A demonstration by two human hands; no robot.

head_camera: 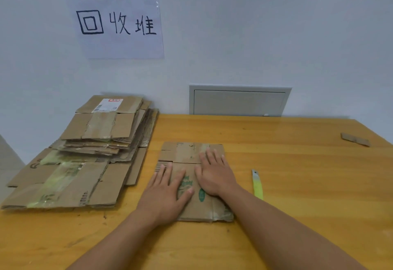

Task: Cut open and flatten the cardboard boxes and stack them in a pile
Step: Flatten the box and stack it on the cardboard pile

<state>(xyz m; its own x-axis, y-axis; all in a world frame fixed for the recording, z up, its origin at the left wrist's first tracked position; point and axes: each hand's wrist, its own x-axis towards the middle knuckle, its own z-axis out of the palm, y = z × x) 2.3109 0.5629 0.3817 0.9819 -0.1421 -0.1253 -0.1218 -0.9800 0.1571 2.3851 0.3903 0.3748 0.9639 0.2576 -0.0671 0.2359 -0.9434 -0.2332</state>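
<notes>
On the wooden tabletop [287, 163], near its front edge, lies a flattened cardboard box [191, 155] with green print. Both palms press it down: the left hand [168, 189] and the right hand [214, 174] lie side by side with fingers straight and spread, neither grip clamped on anything. To the left, well apart from the hands, stands the pile of flattened boxes [89, 150], the upper sheets smaller and skewed on the larger ones beneath, below a handwritten paper sign [116, 23] on the wall. A yellow-handled utility knife [257, 184] rests just right of the right forearm. Likely risks: the creased panels may spring up once pressure lifts; the forearm may brush the knife; another sheet may slide off the uneven pile. No open container is visible; every box shown is collapsed and holds nothing.
</notes>
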